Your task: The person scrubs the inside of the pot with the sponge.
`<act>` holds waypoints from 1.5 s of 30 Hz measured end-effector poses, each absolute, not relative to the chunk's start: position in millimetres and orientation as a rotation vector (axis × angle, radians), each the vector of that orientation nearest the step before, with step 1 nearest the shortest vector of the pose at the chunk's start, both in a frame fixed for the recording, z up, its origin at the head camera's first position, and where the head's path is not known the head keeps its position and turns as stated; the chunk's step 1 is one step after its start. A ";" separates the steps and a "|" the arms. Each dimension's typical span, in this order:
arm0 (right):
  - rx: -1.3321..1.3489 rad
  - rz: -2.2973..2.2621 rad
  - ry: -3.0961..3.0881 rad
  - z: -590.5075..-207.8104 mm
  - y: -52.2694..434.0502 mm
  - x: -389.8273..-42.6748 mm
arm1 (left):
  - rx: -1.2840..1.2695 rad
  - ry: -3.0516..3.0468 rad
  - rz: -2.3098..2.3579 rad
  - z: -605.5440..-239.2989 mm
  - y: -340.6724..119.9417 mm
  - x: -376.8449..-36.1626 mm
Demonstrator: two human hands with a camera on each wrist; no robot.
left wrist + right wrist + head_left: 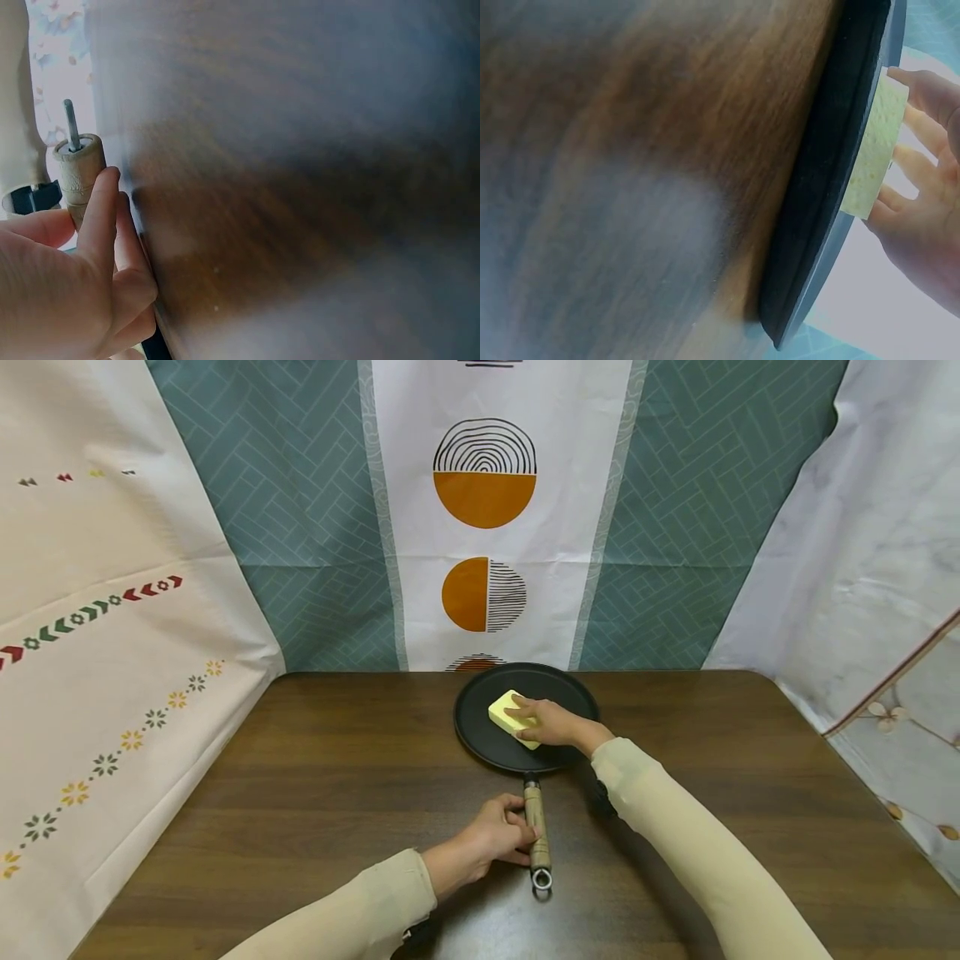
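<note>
A flat black pan (480, 739) lies on the wooden table, its tan wooden handle (537, 827) pointing toward me. My left hand (495, 835) pinches that handle between thumb and fingers; the left wrist view shows the handle end (79, 169) with its metal loop. On the pan's cooking surface sits a pale yellow sponge (504, 706). From the right, my right hand (551, 722) holds the sponge with fingers spread over it. In the right wrist view the sponge (876, 150) stands out above the pan's rim (821, 180), fingertips touching its upper side and ends.
The brown wooden table (337, 760) extends to both sides of the pan. A patterned green and white curtain (315, 510) hangs directly behind its far edge. Light cloths drape at the left (112, 652) and right (885, 610).
</note>
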State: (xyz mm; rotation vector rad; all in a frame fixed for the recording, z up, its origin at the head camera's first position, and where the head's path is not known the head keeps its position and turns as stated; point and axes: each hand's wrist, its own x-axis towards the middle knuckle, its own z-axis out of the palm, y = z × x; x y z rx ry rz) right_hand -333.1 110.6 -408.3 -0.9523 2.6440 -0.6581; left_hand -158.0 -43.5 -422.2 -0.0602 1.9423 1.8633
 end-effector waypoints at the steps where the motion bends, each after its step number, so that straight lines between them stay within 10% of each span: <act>1: -0.964 -0.657 2.643 -408.5 110.7 -332.3 | -0.060 1.943 1.865 -422.1 -43.5 -158.0; 45: -0.663 -0.934 2.893 -390.7 180.3 -334.5 | -0.052 1.939 1.854 -420.9 -43.3 -158.1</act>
